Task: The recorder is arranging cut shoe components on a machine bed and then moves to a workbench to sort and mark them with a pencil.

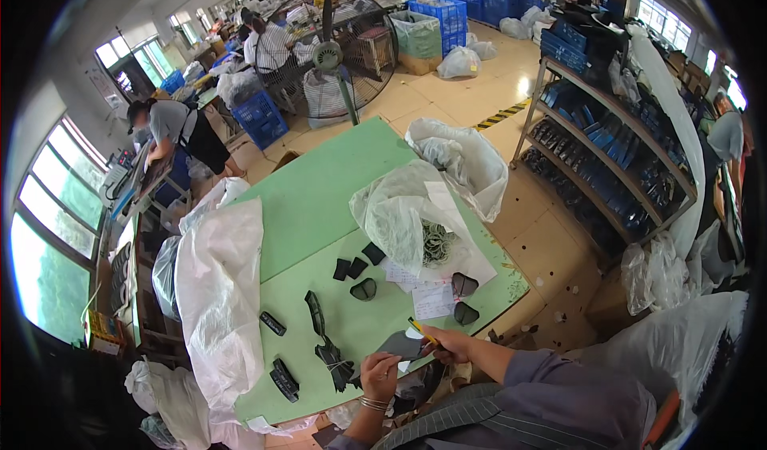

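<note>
Near the table's front edge, my left hand [379, 376] pinches a dark grey, flat, curved piece [402, 344] by its lower edge. My right hand [450, 344] is closed around a slim yellow tool [424, 332] whose tip lies close to the piece; its exact kind is too small to make out. Left of my hands lies a tied bundle of black straps [335, 362], with a black curved strip [315, 314] above it. Dark rounded cup-shaped pieces [363, 290] rest farther up and to the right. Paper sheets [434, 300] lie beyond my right hand.
On the green table [311, 186] sit a clear bag [391, 210] with pale rings [436, 244], small black pads [357, 268] and black blocks [284, 380]. White sheeting [220, 290] drapes its left side. A loaded rack [607, 154] stands right; a large fan [327, 54] stands beyond.
</note>
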The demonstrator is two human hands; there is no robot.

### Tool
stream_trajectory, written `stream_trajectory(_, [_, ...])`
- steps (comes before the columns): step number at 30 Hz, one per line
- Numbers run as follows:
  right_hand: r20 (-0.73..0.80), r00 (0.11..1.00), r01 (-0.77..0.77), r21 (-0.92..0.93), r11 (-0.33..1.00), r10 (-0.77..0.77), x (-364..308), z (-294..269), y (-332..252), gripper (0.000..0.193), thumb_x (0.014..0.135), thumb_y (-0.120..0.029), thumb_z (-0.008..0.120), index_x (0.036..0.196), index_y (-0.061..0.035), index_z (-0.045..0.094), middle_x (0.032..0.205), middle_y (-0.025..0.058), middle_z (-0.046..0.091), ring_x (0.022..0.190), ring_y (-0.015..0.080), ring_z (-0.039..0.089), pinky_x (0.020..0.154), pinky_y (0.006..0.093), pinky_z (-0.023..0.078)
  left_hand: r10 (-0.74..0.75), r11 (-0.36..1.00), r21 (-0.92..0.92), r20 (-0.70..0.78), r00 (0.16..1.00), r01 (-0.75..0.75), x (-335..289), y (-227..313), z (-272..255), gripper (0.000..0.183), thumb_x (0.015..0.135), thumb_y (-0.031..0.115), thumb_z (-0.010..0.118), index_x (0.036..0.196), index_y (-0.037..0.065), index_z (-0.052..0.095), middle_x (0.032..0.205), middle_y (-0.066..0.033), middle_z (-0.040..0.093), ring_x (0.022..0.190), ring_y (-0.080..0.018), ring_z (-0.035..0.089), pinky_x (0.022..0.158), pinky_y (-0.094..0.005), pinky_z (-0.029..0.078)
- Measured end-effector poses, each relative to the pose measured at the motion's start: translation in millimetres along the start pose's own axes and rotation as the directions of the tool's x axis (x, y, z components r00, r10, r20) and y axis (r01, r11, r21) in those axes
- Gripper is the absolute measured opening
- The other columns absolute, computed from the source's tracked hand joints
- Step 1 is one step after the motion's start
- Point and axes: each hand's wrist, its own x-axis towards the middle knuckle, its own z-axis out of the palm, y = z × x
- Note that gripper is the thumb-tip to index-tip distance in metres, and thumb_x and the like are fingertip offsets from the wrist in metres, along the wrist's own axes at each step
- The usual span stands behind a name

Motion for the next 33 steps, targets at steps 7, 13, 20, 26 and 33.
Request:
stream_trajectory(7, [-0.023,0.972,0.231,-0.122,0.965,-0.235,-6.2,-5.5,18.9,0.02,0.087,-0.023,0.066,0.095,-0.008,0.054,0.063,-0.0034,0.046,0.043,0.0068,0.034,0.039,0.0254,0.027,0.111,0.993,0.011,0.213,0.971,-0.116,6.2,16.9,15.0,0.016,0.071,0.001,0.067,0.082,0.011,0.072,0.088,-0.0044,0.066,0.09,-0.0243,0.063,0.078,-0.0357,0.048])
stream_trajectory(13, [-0.12,0.832,0.418,-0.504,0.755,-0.541,3.6,-22.9,30.1,0.03,0.087,-0.025,0.064,0.105,-0.0031,0.054,0.064,-0.0005,0.046,0.046,0.0102,0.043,0.041,0.0268,0.037,-0.008,0.95,-0.277,0.44,0.898,0.144,-15.4,23.2,8.2,0.014,0.077,0.004,0.063,0.087,0.009,0.071,0.097,-0.007,0.067,0.102,-0.0261,0.061,0.09,-0.039,0.046])
stream_trajectory(20, [-0.197,0.852,0.323,-0.531,0.784,-0.485,-12.1,-24.7,18.7,0.022,0.088,-0.024,0.064,0.092,-0.0056,0.052,0.064,-0.0011,0.045,0.045,0.0088,0.044,0.04,0.0269,0.037,0.131,0.878,-0.382,0.772,0.622,0.288,-97.7,17.0,-5.2,0.01,0.082,0.013,0.066,0.089,0.006,0.07,0.092,-0.0108,0.068,0.087,-0.0284,0.066,0.076,-0.0345,0.052])
stream_trajectory(26, [-0.187,0.804,0.316,-0.671,0.671,-0.565,29.2,-30.3,2.6,0.027,0.087,-0.027,0.062,0.096,-0.0018,0.057,0.066,0.0048,0.053,0.049,0.0145,0.051,0.045,0.033,0.041,-0.195,0.977,0.016,0.451,0.871,0.211,-53.8,-27.0,-11.9,0.018,0.085,0.024,0.065,0.091,0.008,0.069,0.087,-0.0126,0.067,0.08,-0.0304,0.065,0.07,-0.0379,0.052])
stream_trajectory(33, [0.004,0.769,0.244,-0.926,0.288,-0.639,126.9,-38.7,-16.5,0.033,0.083,-0.031,0.062,0.092,-0.0003,0.056,0.09,0.0208,0.063,0.084,0.0382,0.061,0.074,0.0446,0.046,-0.013,0.995,0.095,0.257,0.966,-0.012,23.4,-90.7,23.7,0.01,0.08,0.017,0.066,0.085,0.008,0.066,0.088,-0.0089,0.066,0.086,-0.0308,0.06,0.078,-0.0404,0.048])
